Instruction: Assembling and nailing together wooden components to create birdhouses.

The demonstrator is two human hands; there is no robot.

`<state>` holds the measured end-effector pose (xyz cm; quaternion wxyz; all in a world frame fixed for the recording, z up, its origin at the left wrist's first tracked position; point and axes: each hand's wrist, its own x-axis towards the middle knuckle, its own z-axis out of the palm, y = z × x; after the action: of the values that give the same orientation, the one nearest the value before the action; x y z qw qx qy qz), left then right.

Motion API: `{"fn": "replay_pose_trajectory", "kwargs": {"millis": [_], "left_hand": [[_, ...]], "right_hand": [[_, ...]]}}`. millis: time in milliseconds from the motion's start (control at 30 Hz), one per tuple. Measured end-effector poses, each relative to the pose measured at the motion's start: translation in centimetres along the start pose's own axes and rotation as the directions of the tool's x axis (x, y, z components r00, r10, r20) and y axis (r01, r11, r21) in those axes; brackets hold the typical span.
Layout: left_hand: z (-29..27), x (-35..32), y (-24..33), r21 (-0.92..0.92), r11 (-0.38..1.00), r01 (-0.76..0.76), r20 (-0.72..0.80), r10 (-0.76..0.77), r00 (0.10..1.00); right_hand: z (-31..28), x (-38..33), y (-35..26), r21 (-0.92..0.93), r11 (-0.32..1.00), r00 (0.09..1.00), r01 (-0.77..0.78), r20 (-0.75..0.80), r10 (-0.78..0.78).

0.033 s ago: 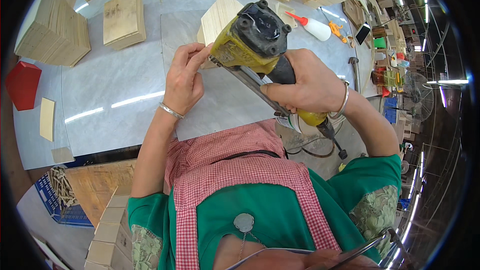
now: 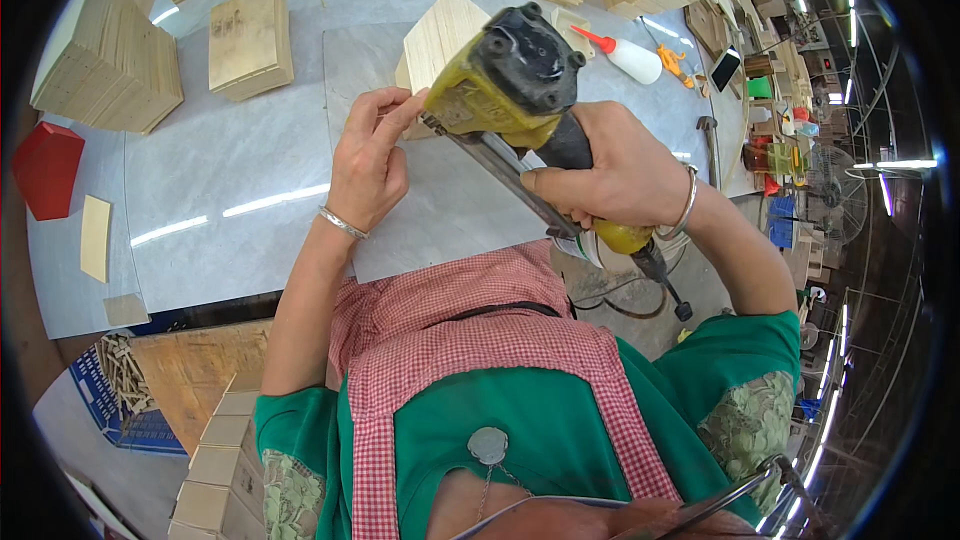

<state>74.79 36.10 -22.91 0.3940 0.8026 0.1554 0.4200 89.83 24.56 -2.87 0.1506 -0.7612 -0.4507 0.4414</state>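
Note:
In my right hand (image 2: 625,165) is a yellow and black pneumatic nail gun (image 2: 495,95), with my fingers wrapped round its grip. The gun's nose points left, close to a pale wooden box (image 2: 440,35) that is partly hidden behind the gun's head. My left hand (image 2: 368,160) is closed at the box's near left edge, fingertips pressed to the wood beside the nose. Whether the nose touches the wood cannot be made out.
Stacks of thin wooden boards (image 2: 105,60) and a smaller wooden block (image 2: 250,40) stand left on the grey table (image 2: 230,160). A red pentagonal piece (image 2: 47,170) lies far left. To the right are a white glue bottle (image 2: 635,60), orange scissors (image 2: 675,65), a phone (image 2: 725,70) and a hammer (image 2: 709,145).
The nail gun has shifted very slightly to the right and down. Both hands keep their hold, and the wooden box stays in nearly the same place.

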Motion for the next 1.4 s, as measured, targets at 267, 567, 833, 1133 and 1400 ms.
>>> {"fn": "replay_pose_trajectory", "kwargs": {"millis": [267,567,833,1133,1400], "left_hand": [[-2.5,3.7,-3.8,-0.453,0.845,0.284,0.204,-0.212,0.956],[-1.1,2.3,-4.0,-0.443,0.808,0.390,0.196,-0.337,0.921],[0.6,-2.0,0.6,-0.100,0.994,0.050,-0.186,-0.068,0.980],[0.0,-2.8,0.9,-0.028,0.994,0.104,-0.205,-0.107,0.973],[0.4,-2.6,0.6,-0.026,0.998,0.049,-0.238,-0.054,0.970]], "right_hand": [[0.6,-3.7,3.9,0.379,0.908,0.976,-0.179,-0.052,0.213],[-0.4,-1.1,6.4,0.407,0.911,0.965,-0.070,-0.203,0.164],[-0.9,1.3,6.6,0.342,0.940,0.968,-0.009,-0.233,0.094],[0.6,-3.2,5.6,0.384,0.923,0.963,-0.029,-0.237,0.129],[1.5,-3.3,5.4,0.372,0.926,0.982,-0.065,-0.141,0.126]]}}
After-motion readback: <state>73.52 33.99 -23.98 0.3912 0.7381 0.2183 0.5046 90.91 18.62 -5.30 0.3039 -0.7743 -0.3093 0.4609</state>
